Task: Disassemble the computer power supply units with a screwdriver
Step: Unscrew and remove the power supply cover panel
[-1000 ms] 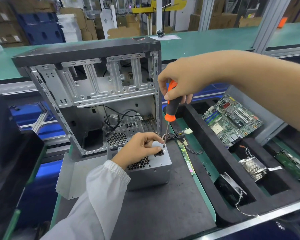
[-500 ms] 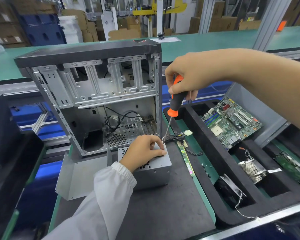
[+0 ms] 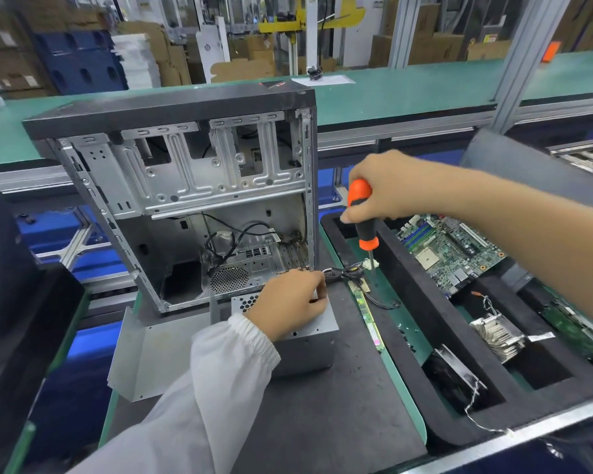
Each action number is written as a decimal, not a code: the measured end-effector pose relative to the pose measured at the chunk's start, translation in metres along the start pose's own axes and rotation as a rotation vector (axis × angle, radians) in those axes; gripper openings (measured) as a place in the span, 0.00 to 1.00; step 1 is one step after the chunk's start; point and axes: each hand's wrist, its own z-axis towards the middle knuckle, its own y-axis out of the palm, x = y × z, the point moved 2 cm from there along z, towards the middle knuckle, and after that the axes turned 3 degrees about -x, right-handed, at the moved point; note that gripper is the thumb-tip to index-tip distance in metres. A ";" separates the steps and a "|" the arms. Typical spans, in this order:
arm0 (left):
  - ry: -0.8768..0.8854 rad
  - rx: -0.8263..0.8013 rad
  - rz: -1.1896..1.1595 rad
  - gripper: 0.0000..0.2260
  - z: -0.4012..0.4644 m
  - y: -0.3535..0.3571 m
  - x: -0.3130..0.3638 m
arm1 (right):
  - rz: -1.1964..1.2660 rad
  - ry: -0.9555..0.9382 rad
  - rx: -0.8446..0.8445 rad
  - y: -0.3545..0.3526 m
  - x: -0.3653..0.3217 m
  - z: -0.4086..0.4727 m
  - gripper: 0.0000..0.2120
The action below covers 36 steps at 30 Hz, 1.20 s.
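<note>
screwdriver (image 3: 363,213): orange-black | power supply unit (image 3: 302,340): grey | sleeve (image 3: 199,388): white

Single head-worn view, looking forward and down, close over the workbench (image 3: 339,422).

We are in a factory workshop where old computers get taken apart. In the middle of the frame we see an open computer case (image 3: 185,186) on a dark mat (image 3: 339,405). At the right, a black tray (image 3: 408,289) holds a green circuit board (image 3: 449,251). Long green workbenches (image 3: 408,94) run across the top, with stacked cardboard boxes (image 3: 172,63) and blue crates (image 3: 79,59) behind them.
</note>
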 end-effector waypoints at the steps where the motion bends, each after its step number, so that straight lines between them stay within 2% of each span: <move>1: -0.003 -0.015 -0.064 0.02 -0.001 0.000 -0.002 | 0.028 0.016 0.019 0.010 0.004 0.002 0.16; 3: -0.045 -0.013 -0.337 0.04 -0.002 -0.004 -0.008 | 0.103 0.045 0.041 0.028 0.012 0.005 0.18; 4: -0.099 0.001 -0.555 0.04 -0.003 -0.008 -0.013 | 0.133 0.061 0.048 0.036 0.016 0.006 0.19; 7: -0.242 -0.013 -1.364 0.07 -0.011 -0.019 -0.033 | 0.180 0.080 0.057 0.058 0.023 0.007 0.24; 9: -0.304 -0.026 -1.810 0.03 -0.021 -0.025 -0.046 | 0.219 0.071 0.080 0.072 0.026 0.007 0.23; 11: -0.362 0.029 -2.022 0.01 -0.035 -0.026 -0.060 | 0.244 0.083 0.120 0.084 0.029 0.006 0.19; 15: -0.445 0.201 -1.989 0.00 -0.076 -0.018 -0.089 | 0.367 0.069 0.205 0.103 0.027 0.005 0.12; 20: -0.678 0.348 -1.624 0.09 -0.154 -0.003 -0.135 | 0.446 0.023 0.249 0.119 0.017 0.004 0.07; 24: -0.823 0.431 -1.456 0.10 -0.216 0.016 -0.156 | 0.417 0.004 0.314 0.130 0.008 0.005 0.07; 28: -0.988 0.647 -1.427 0.12 -0.250 0.054 -0.164 | 0.425 0.050 0.378 0.138 0.003 0.005 0.10; 32: -1.008 0.763 -1.433 0.15 -0.262 0.086 -0.161 | 0.431 0.109 0.479 0.143 0.003 0.001 0.09; 36: -0.921 0.875 -1.555 0.15 -0.261 0.095 -0.160 | 0.437 0.137 0.536 0.147 0.000 -0.011 0.10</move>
